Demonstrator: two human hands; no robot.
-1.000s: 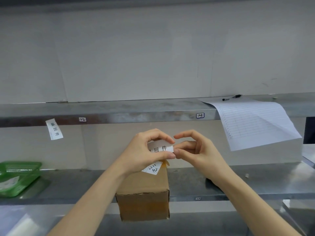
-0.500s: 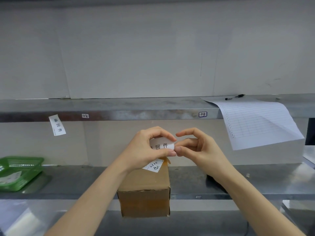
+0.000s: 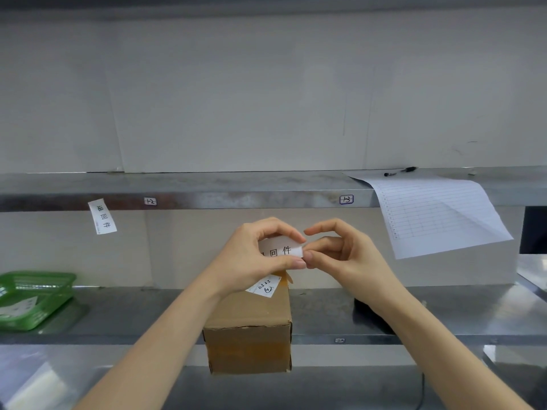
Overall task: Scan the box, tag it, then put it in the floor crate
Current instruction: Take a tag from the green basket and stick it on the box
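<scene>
A brown cardboard box (image 3: 248, 329) stands on the steel shelf (image 3: 133, 315), its front end over the shelf's edge. A small white sticker (image 3: 265, 287) with handwritten numbers is on its top. Above the box, my left hand (image 3: 260, 258) pinches a white printed tag (image 3: 281, 250) between thumb and fingers. My right hand (image 3: 343, 255) pinches the tag's right end with thumb and fingertip. The floor crate is out of view.
A green plastic basket (image 3: 35, 297) with paper slips sits at the shelf's left end. Another white tag (image 3: 102, 216) hangs from the upper shelf edge. A lined sheet (image 3: 438, 214) droops off the upper shelf at right, with a black pen (image 3: 399, 171) behind it.
Both hands stay together on the tag above the box, with only small finger movement. The view has shifted slightly.
</scene>
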